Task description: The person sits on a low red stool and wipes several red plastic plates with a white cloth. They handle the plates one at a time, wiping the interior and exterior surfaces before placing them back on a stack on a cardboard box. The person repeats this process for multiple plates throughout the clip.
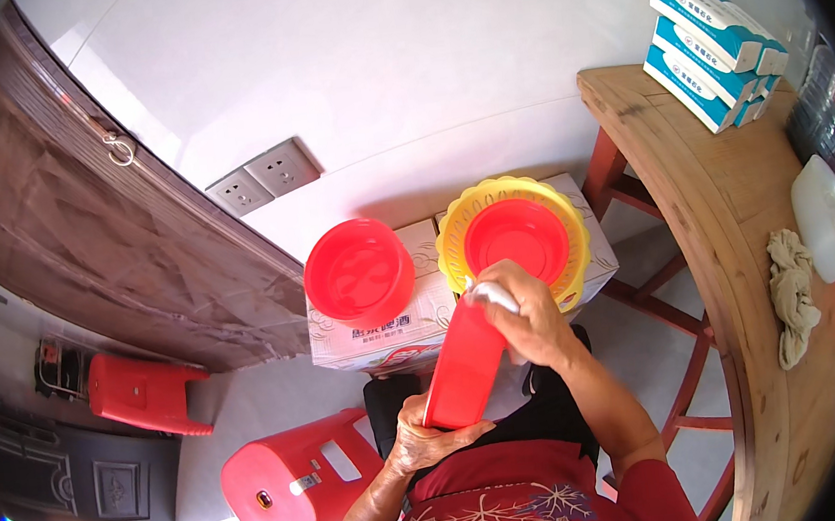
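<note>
Both hands work on a red container, positioned in the air before the front edge of the cartons and above the person's lap. We observe that the container is tilted, with its upper end toward the right and the cartons, and its lower end toward the person.

Left hand: holding. We note that it supports the container at its lower end, with the thumb extended along that end.

Right hand: closed on a white cloth. We find the cloth at the upper end of the container; the exact position of every fingertip we cannot tell.

On the cartons, we locate two items. A red basin stands at the left edge; its interior shows rippled reflections. A yellow basket with a scalloped rim stands toward the right edge, and a red bowl sits inside it.

To the right, we identify a wooden table. Stacked blue-and-white boxes occupy its far end. A beige cloth lies toward its right edge, near a white plastic container. Left of the cartons' front left corner, we see a red stool on the floor.
</note>
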The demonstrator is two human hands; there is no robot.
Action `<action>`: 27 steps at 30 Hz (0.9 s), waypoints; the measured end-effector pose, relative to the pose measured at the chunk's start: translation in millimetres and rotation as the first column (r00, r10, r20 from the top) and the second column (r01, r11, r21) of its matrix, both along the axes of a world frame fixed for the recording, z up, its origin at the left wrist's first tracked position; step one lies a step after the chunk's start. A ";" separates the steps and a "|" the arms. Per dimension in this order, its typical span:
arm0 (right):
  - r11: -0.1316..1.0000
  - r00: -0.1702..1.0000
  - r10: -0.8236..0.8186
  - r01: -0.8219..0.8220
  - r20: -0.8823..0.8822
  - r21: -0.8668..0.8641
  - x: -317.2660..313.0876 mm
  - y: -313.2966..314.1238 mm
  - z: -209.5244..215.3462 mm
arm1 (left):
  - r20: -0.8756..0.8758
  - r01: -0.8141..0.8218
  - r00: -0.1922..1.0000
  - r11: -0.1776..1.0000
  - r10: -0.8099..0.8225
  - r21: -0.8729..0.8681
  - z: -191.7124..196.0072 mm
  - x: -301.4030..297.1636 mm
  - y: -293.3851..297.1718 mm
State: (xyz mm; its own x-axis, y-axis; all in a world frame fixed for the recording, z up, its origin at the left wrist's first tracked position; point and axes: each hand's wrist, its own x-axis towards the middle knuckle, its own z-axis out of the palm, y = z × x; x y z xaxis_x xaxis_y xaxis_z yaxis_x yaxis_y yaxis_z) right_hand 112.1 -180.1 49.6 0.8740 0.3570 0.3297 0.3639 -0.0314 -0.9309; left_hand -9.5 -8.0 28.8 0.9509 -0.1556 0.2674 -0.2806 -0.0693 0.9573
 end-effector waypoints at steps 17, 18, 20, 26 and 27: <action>0.939 0.946 0.309 -0.288 -0.097 0.189 24.0 -19.3 -8.8 | 0.138 0.057 0.988 0.995 -0.068 0.087 2.3 -4.6 4.3; 0.933 0.938 0.321 -0.289 -0.134 0.217 25.4 -22.7 -14.7 | 0.144 0.077 0.986 0.995 -0.086 0.067 -0.7 -4.3 3.7; 0.915 0.914 0.355 -0.295 -0.198 0.276 25.7 -25.1 -20.2 | 0.162 0.109 0.980 0.993 -0.113 0.035 -9.5 -1.7 4.0; 0.901 0.907 0.419 -0.409 -0.044 0.146 28.9 -33.0 -3.9 | -0.196 0.267 0.885 0.805 -0.423 -0.530 -18.2 -0.3 29.1; 0.902 0.904 0.426 -0.422 -0.030 0.095 26.2 -31.1 2.2 | -0.302 0.211 0.880 0.873 -0.366 -0.440 -10.0 0.8 29.8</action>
State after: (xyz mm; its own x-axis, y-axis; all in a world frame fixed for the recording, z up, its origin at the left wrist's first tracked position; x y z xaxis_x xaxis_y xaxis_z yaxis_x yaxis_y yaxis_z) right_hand 138.3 -211.2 51.7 0.6620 0.6700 0.3360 0.2798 0.1950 -0.9400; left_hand -8.7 21.9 18.8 0.9177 -0.3971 0.0073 0.1451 0.3522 0.9246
